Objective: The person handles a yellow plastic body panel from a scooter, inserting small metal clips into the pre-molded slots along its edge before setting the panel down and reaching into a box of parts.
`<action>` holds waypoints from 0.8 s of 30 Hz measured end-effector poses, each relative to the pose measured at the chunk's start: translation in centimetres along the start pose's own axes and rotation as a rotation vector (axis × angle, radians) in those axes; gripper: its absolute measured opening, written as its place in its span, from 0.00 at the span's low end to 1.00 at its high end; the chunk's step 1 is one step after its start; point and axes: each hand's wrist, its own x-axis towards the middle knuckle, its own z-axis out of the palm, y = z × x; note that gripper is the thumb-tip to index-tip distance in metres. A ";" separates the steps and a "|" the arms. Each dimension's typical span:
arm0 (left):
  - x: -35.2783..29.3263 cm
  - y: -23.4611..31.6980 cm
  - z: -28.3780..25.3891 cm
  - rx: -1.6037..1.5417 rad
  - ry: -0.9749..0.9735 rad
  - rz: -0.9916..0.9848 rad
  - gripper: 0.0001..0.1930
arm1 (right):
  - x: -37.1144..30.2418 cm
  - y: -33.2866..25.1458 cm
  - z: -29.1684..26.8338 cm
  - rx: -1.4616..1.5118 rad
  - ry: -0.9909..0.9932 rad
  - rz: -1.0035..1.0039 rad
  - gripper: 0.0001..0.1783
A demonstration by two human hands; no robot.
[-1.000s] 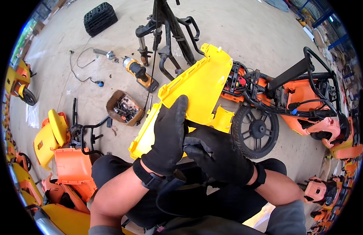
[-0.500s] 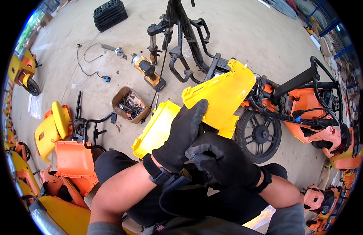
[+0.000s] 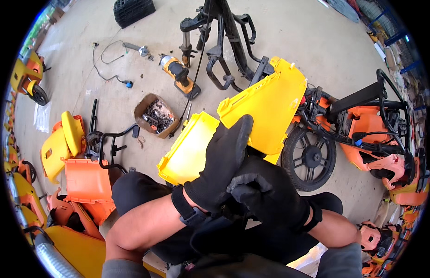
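Note:
My left hand (image 3: 222, 164), in a black glove, is closed at the near edge of a yellow plastic panel (image 3: 273, 102). Its thumb lies across the panel's inner face, and the fingers are mostly hidden. Against its wrist side sits my right hand (image 3: 270, 192), also gloved in black. That hand is curled into a fist, and whatever it may hold is out of sight. A second yellow panel (image 3: 189, 150), tray-shaped, lies left of my left hand. Both hands are above my lap.
A box of small fasteners (image 3: 154, 116) and a yellow-black cordless power tool (image 3: 180, 76) sit on the floor ahead. Beyond stands a black frame (image 3: 229, 37). At right are a wheel (image 3: 310, 157) and a partly stripped orange vehicle (image 3: 363, 123); at left, orange covers (image 3: 87, 180).
Both hands have shifted slightly right, keeping together. The view has tilted a little, so floor things sit somewhat differently. The yellow panel appears a little more upright.

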 end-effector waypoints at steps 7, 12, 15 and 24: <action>2.3 -0.9 -1.3 0.269 0.075 0.054 0.20 | 0.8 -0.2 -1.0 -0.043 0.027 -0.012 0.08; 3.1 0.8 -1.2 -0.442 0.215 -0.386 0.13 | -0.2 -1.0 -2.7 0.346 0.094 0.316 0.11; 3.4 1.8 -1.6 -0.462 0.214 -0.409 0.11 | -0.2 -1.2 -3.3 0.425 0.155 0.411 0.11; 3.9 3.6 -1.1 -0.488 0.196 -0.269 0.20 | -0.4 -0.5 -4.9 0.512 0.335 0.369 0.13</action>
